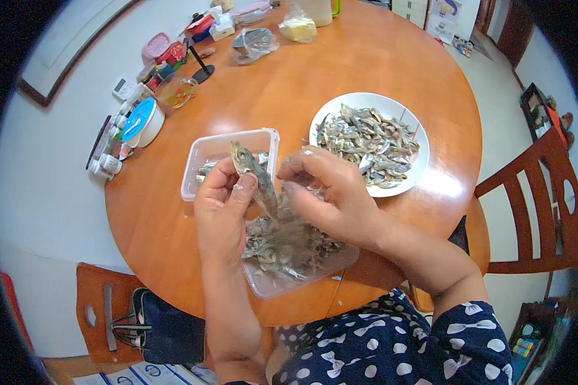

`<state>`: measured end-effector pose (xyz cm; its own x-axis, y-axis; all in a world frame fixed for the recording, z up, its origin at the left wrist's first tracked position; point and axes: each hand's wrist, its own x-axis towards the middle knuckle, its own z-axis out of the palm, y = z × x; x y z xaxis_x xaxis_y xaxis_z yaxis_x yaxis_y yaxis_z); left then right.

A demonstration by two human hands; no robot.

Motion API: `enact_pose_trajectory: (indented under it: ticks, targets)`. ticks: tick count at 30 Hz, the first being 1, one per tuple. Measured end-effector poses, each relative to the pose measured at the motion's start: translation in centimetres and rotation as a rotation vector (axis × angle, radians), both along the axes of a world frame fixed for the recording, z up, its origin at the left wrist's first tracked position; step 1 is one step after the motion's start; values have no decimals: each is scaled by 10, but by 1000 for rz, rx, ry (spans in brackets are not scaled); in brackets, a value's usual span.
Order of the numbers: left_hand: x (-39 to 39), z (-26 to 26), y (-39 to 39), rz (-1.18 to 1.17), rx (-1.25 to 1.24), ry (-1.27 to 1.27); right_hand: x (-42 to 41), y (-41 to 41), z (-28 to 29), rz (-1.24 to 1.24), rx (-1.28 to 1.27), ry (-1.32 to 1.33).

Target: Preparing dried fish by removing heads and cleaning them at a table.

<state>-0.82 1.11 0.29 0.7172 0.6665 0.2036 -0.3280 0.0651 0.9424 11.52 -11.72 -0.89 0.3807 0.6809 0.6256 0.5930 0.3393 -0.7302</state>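
My left hand (pixel 224 202) grips a small dried fish (pixel 255 178), its head pointing up and away from me. Close to its right, my right hand (pixel 334 192) is raised with thumb and fingers curled apart; it looks blurred, and I see nothing held in it. Below both hands lies a clear plastic tray (pixel 279 288) with fish heads and scraps (pixel 279 250). Behind my left hand stands a rectangular plastic container (pixel 192 159) with a few fish inside, partly hidden. Beyond my right hand, a white plate (pixel 421 168) bears a heap of fish pieces (pixel 366 139).
A white tub with a blue lid (pixel 142 120), a glass pitcher (pixel 178 94) and a black stand (pixel 203 72) line the left edge of the round wooden table (pixel 390 62). Plastic-wrapped bowls (pixel 255 45) sit farther back. Wooden chairs stand right (pixel 525 207) and lower left (pixel 94 313).
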Motion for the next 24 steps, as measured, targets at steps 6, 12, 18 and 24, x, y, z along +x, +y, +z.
enact_pose_trajectory:
  ticks: [6, 12, 18, 24]
  targets:
    - [5, 0, -8, 23, 150, 84, -2, 3, -2, -81, 94, 72]
    - [5, 1, -14, 31, 178, 98, 3, -1, -3, -88, 19, 19]
    - [4, -2, -13, 26, 187, 83, 1, 7, -4, -135, 47, 14]
    - [7, -1, -13, 46, 136, 66, 3, 0, -2, -58, -33, 94]
